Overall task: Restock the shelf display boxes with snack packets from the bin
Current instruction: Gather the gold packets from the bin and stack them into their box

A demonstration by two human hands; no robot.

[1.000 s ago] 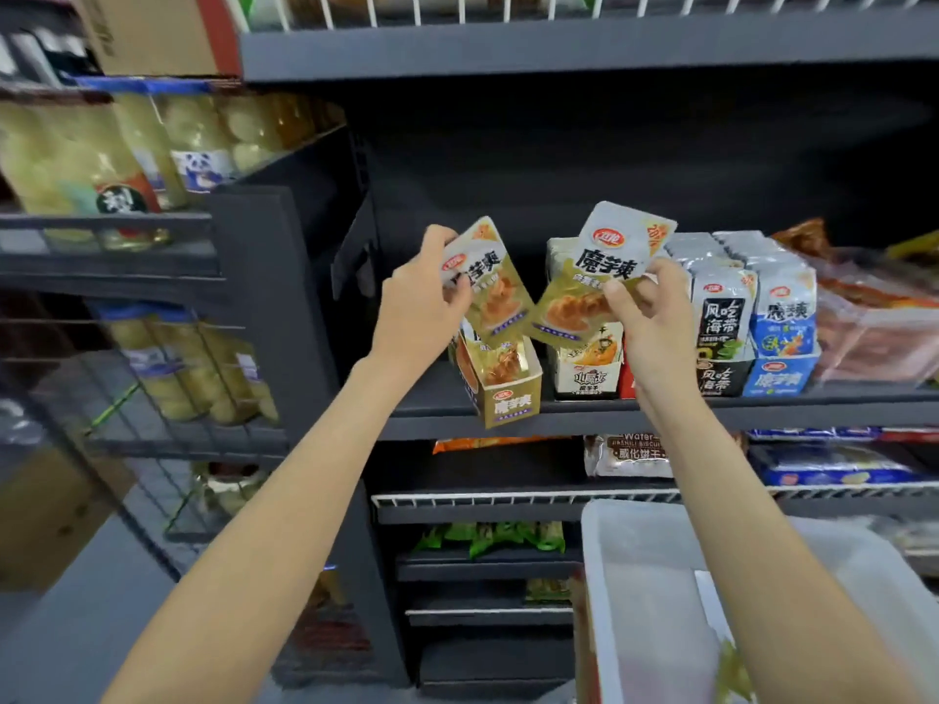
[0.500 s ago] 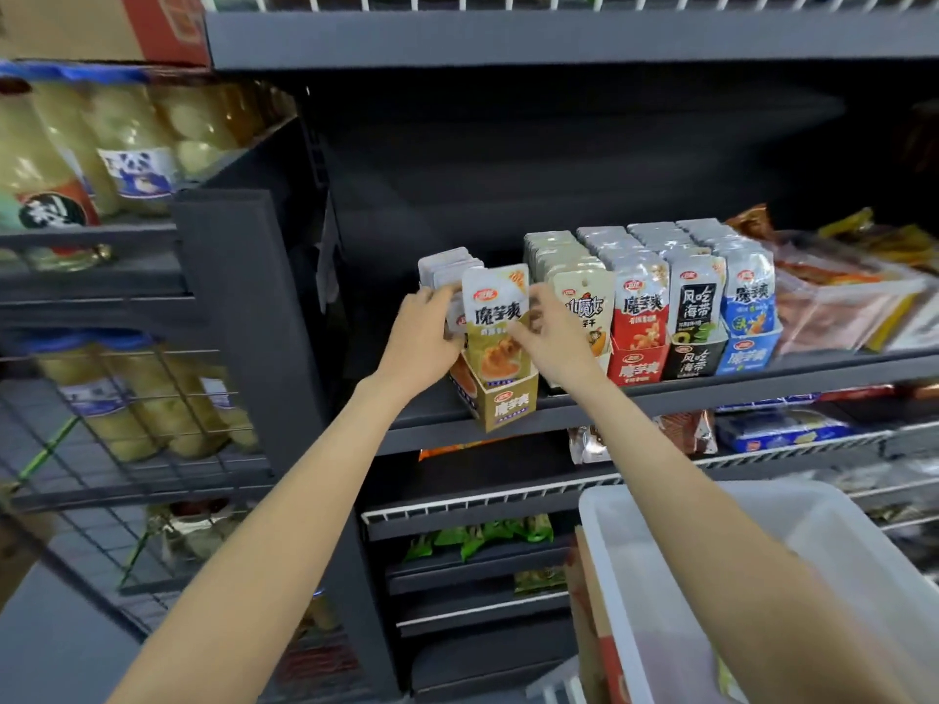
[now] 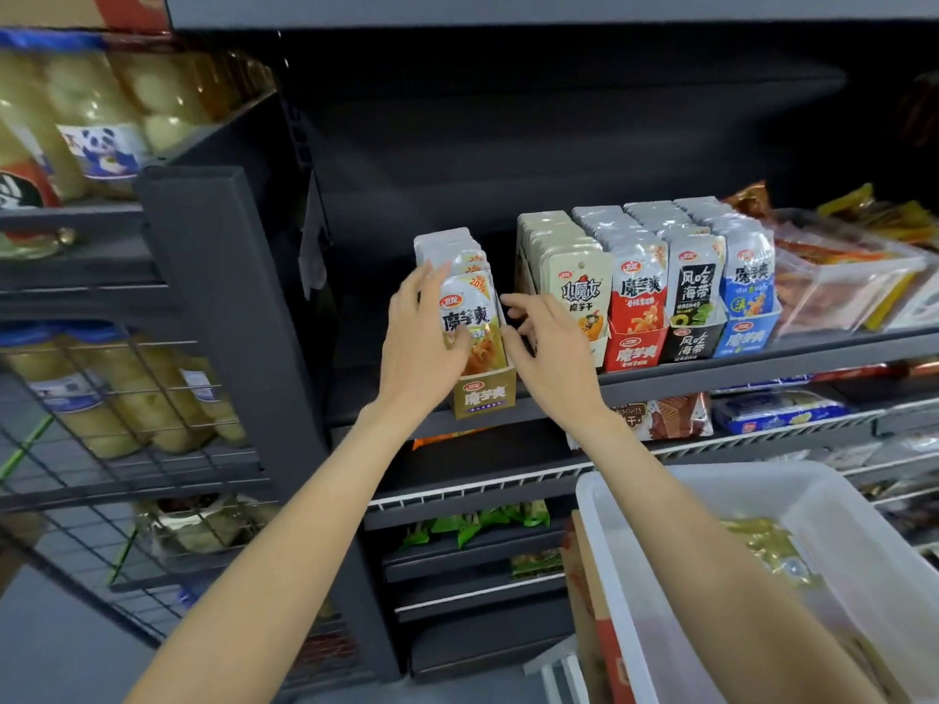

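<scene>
A gold display box (image 3: 485, 396) stands at the left end of the dark shelf (image 3: 762, 368), with a row of white-and-gold snack packets (image 3: 470, 307) upright in it. My left hand (image 3: 421, 337) grips the front packets from the left side, thumb across the front one. My right hand (image 3: 549, 343) hovers just to the right of the packets, fingers loosely spread, holding nothing. The white bin (image 3: 838, 525) sits at the lower right with gold packets (image 3: 767, 551) in it.
Right of the gold box stand a beige box (image 3: 574, 297), a red one (image 3: 637, 350), a black one (image 3: 693, 343) and a blue one (image 3: 744, 337), all full. A clear tub of snacks (image 3: 838, 292) follows. Jars (image 3: 101, 124) fill the wire rack at the left.
Both hands carried packets down from the air into the gold box. The right hand has let go and drawn back to the right; the left still holds the row.
</scene>
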